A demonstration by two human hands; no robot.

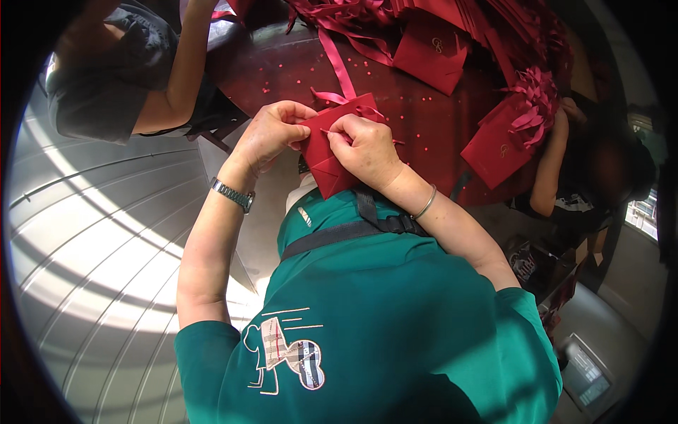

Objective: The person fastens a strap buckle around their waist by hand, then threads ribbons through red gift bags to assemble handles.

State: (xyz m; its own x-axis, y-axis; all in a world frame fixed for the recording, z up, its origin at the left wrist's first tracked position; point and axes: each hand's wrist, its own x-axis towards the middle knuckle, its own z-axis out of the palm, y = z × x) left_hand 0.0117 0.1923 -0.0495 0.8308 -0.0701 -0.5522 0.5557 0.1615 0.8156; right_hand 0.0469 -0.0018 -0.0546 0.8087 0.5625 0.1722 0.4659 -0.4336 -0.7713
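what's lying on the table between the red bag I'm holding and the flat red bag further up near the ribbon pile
In the head view, a pink ribbon runs between the held red paper bag and the flat red bag, over dark table dotted with small red bits.

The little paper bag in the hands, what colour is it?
The paper bag is deep red, seen in the head view.

I am pinching a matt red paper bag [326,159] with a satiny ribbon [337,67] over a dark, glossy wooden table [282,67], my steel watch [234,194] and thin metal bangle [426,203] shining against my soft green cloth shirt [381,318].
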